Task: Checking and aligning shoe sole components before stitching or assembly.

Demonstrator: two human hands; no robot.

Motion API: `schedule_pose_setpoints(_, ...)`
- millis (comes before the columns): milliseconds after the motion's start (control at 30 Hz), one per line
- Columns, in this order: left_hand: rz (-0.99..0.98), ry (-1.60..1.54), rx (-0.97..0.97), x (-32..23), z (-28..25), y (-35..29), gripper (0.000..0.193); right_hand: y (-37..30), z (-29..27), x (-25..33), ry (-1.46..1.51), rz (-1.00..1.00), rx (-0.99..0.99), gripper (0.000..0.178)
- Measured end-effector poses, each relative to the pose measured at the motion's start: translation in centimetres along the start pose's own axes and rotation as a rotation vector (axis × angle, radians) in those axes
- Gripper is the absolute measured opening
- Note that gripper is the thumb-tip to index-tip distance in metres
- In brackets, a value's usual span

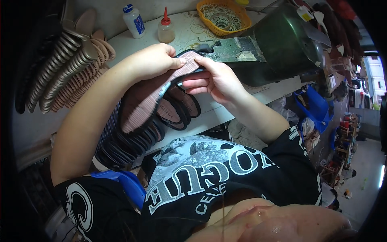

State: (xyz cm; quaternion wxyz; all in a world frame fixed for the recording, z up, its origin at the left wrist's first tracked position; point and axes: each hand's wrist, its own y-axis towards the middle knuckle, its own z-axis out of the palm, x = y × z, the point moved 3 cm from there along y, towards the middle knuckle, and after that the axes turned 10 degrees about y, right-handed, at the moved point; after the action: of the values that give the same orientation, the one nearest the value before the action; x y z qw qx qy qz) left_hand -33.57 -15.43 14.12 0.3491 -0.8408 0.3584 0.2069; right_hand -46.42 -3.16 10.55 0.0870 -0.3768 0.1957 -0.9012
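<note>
Head view, clock read from the middle of the frame: the white table [229,107] stretches across the scene from 10 to 2 o'clock, and the green machine [282,40] bulks between 1 and 2. Its plate [244,50] reaches toward the hands; if the work swings toward 1 o'clock, the edge could snag or scuff it.

The pale stack [76,68] fans out at 10 o'clock, by the left forearm; a wide elbow could topple it. The dark stack [121,149], at 8, leans in a slanting row beneath the held piece, so a nudge there could send it sliding.

The yellow basket [203,12], past 12, is heaped with cords [221,18]; a stray loop could catch a finger.

The sole [145,101], pink with a black rim, is held up between 9 and 11 o'clock, its narrow end pinched. The left hand [161,56] is closed on it, thumb on top; the right hand [215,76] pinches the tip, its lower fingers loosely curled. Uneven pressure from the two thumbs could crease the pink face or lift the rim.

Smallest, the white bottle [134,24] at 11 and the red-tipped bottle [166,32] nearer 12 could tip if a wrist swept outward.
</note>
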Motion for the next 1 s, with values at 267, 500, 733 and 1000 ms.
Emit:
schedule_pose_setpoints(267, -0.193, -0.200, 0.199, -1.5, 1.6, -1.0, 0.038, -0.1, -1.2, 0.6, -0.095, 0.002, 0.026, 0.035)
schedule_pose_setpoints(500, -0.185, -0.227, 0.166, -2.0, 2.8, -1.1, 0.049, -1.5, -1.9, 1.4, -0.106, 0.045, 0.073, 0.033)
schedule_pose_setpoints(733, -0.150, -0.420, 0.095, -0.2, 1.9, -0.8, 0.041, -1.0, -0.7, 0.5, 0.103, 0.039, 0.163, 0.028)
schedule_pose_setpoints(1000, -0.227, -0.474, 0.036, -0.3, 1.6, 0.1, 0.048, -3.9, -0.5, 1.2, -0.057, 0.177, 0.284, 0.028)
